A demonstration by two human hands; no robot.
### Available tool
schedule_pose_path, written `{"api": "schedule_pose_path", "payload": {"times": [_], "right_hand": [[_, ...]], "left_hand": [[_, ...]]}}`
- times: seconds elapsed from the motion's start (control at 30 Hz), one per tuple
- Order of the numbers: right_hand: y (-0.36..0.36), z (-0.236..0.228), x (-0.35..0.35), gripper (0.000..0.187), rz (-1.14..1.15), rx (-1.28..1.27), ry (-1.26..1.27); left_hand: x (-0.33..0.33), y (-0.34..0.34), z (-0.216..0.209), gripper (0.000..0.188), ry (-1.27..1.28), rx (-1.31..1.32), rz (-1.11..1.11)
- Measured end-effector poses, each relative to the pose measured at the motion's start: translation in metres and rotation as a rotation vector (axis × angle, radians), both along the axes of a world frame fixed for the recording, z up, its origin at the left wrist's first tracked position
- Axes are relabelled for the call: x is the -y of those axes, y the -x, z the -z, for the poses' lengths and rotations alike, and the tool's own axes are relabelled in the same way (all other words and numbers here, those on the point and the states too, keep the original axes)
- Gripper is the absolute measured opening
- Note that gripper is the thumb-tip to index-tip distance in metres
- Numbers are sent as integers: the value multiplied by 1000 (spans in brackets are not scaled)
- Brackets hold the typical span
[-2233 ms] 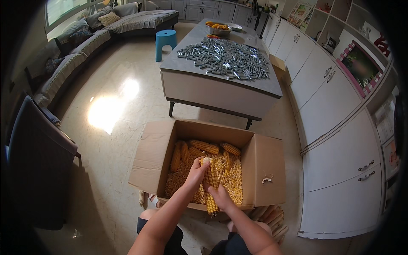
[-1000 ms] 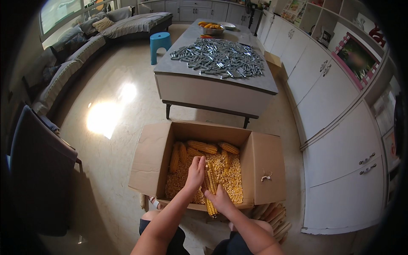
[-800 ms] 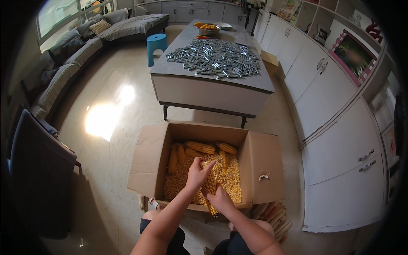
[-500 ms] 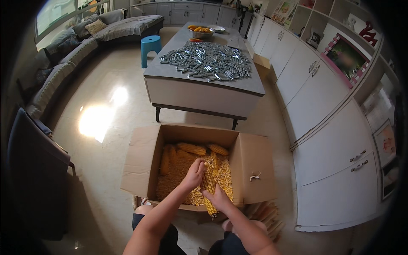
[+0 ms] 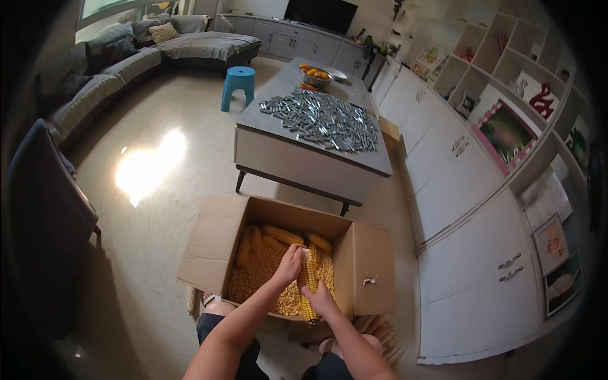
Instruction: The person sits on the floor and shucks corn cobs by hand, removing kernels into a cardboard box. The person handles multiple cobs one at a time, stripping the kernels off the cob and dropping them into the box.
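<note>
Over an open cardboard box [image 5: 363, 253], I hold a yellow corn cob [image 5: 308, 273] lengthwise, its lower end toward me past the box's near edge. My right hand [image 5: 321, 300] is wrapped round its lower half. My left hand [image 5: 290, 263] is closed at the far end, fingertips pressed on the kernels; a small pale patch of bare cob shows there. Loose corn kernels [image 5: 266, 278] cover the inside of the box. Several whole corn cobs [image 5: 283, 235] lie on them along the far and left walls.
Beyond the box stands a grey-topped table [image 5: 304, 152] covered with many small silvery cylinders [image 5: 323, 120]; a metal bowl of corn [image 5: 315, 77] is at its far end. A blue stool [image 5: 239, 85] stands left of it. White cabinets [image 5: 468, 285] line the right; stripped cobs [image 5: 380, 332] lie by my foot.
The view has tilted and turned, showing more of the room's far end. Both hands keep their hold on the cob, with only small shifts of the left fingers at its far end.
</note>
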State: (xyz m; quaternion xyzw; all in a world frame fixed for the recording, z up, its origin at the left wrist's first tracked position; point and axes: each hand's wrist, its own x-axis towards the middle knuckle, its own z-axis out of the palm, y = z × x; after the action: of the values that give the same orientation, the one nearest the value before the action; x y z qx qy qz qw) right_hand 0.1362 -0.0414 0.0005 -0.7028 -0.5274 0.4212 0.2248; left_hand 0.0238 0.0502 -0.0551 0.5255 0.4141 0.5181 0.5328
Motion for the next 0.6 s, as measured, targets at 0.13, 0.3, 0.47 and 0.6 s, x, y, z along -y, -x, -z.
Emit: {"api": "schedule_pose_path", "payload": {"times": [0.13, 0.3, 0.47, 0.6], "right_hand": [[-4, 26, -7, 52, 200, -520, 7], [28, 8, -17, 50, 350, -1043, 72], [25, -2, -27, 65, 95, -121, 172], [10, -4, -39, 67, 144, 258, -210]], "left_hand": [[15, 3, -43, 55, 637, 198, -119], [26, 5, -19, 46, 818, 536, 328], [22, 28, -25, 45, 690, 355, 334], [32, 47, -32, 49, 570, 254, 356]]}}
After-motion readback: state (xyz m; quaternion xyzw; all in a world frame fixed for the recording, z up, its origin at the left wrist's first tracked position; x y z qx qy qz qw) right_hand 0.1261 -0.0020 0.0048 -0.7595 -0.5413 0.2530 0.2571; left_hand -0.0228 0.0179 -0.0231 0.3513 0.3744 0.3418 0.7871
